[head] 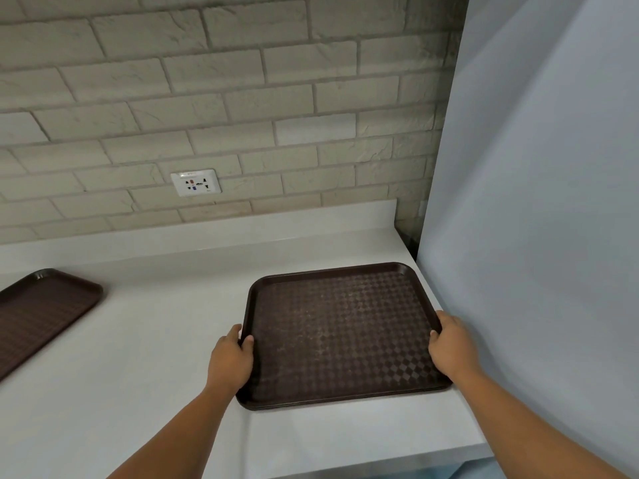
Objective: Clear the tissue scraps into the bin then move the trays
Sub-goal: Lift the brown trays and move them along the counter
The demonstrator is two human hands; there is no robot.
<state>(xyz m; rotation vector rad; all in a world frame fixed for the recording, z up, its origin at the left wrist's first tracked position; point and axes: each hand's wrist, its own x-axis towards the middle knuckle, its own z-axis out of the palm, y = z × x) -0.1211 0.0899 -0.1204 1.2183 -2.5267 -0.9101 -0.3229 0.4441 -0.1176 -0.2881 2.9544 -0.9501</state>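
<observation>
A dark brown tray [340,326] with a checkered surface lies flat on the white counter [166,340], close to the right wall. Layered edges at its near corner suggest it sits on other trays. My left hand [231,361] grips the tray's left rim, thumb over the edge. My right hand [449,345] grips the right rim the same way. A second brown tray [38,312] lies at the counter's far left, partly cut off by the frame. No tissue scraps or bin are in view.
A brick-pattern wall rises behind the counter with a white power socket [196,182] in it. A smooth pale panel [536,202] stands right beside the tray. The counter's front edge [363,470] runs along the bottom right.
</observation>
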